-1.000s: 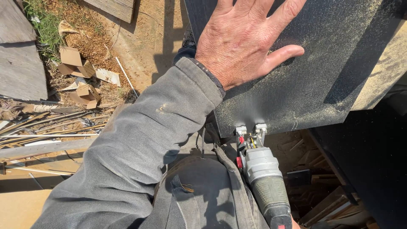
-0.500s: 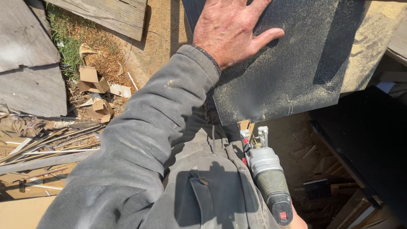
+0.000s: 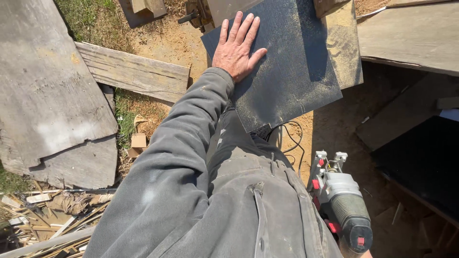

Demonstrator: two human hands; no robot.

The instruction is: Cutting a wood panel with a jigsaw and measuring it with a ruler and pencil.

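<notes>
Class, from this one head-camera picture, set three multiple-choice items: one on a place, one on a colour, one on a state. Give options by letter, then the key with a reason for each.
1. Where does the left hand lie?
A. flat on the dark panel
B. on the grey weathered board
C. on the power tool

2. What colour are the small accents on the power tool?
A. blue
B. red
C. yellow

3. How are the fingers of the left hand?
A. clenched in a fist
B. curled round a handle
C. stretched out and spread

Key: 1 A, the palm rests on the dusty dark panel. 2 B, red parts show on the tool's grey body and black end. 3 C, all fingers lie straight on the surface. The right hand is barely in view at the tool's lower end.
</notes>
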